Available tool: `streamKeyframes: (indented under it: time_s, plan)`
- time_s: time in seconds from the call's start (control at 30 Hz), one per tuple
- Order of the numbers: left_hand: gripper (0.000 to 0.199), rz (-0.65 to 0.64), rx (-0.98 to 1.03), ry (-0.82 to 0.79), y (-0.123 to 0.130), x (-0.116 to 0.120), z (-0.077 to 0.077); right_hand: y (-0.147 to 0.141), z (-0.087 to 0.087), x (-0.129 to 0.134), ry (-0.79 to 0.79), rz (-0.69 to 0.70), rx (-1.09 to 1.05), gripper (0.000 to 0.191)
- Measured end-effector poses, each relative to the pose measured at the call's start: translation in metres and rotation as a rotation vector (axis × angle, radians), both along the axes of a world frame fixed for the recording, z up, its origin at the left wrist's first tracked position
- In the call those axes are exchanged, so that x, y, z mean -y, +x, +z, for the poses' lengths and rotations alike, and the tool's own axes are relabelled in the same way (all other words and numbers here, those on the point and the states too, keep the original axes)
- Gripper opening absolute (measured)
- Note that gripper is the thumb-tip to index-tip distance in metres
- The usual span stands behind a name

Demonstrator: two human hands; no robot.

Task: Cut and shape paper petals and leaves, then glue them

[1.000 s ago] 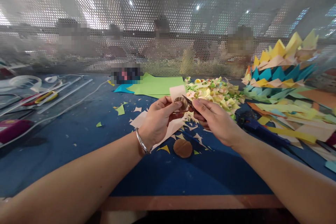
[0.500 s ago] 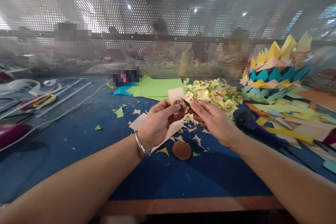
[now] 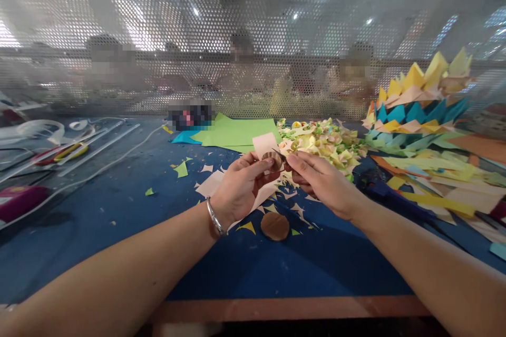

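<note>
Pinched in my left hand [image 3: 242, 185] are a pale pink piece of paper [image 3: 264, 144] and a small round brown disc [image 3: 272, 160] laid against it. My right hand [image 3: 322, 179] is closed round scissors, whose dark blades [image 3: 279, 155] meet the disc's right edge; their handles are hidden by my fingers. Below both hands, a larger brown cardboard disc [image 3: 274, 226] lies flat on the blue table [image 3: 130, 237]. Pink paper offcuts [image 3: 211, 184] are scattered under and around my hands.
Behind my right hand spreads a heap of small cut paper pieces [image 3: 324, 142]. Green sheets [image 3: 241, 131] lie at the back. To the right are a blue glue gun [image 3: 395, 197], paper strips and a layered folded-paper piece [image 3: 419, 102]. Clear sticks [image 3: 98, 150] and a cable lie left.
The view has shifted slightly. The scissor blades have moved a little at the disc's edge; both hands keep nearly the same position and hold.
</note>
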State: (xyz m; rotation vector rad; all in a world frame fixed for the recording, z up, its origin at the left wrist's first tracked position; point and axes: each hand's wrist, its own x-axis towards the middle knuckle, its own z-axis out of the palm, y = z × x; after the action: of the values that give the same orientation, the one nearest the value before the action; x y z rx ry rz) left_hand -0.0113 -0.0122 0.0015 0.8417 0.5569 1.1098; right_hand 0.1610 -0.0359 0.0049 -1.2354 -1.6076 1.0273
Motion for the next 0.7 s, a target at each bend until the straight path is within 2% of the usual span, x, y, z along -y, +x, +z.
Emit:
streamKeyframes:
  time_s: [0.23, 0.7]
  plan:
    - [0.006, 0.021, 0.045, 0.035, 0.0031, 0.0009, -0.0004, -0.0011, 0.0019, -0.0004, -0.097, 0.06, -0.118, 0.05]
    - [0.006, 0.012, 0.04, 0.025, 0.0036, 0.0043, 0.0015, -0.0005, 0.0055, -0.0009, -0.09, 0.083, -0.13, 0.05]
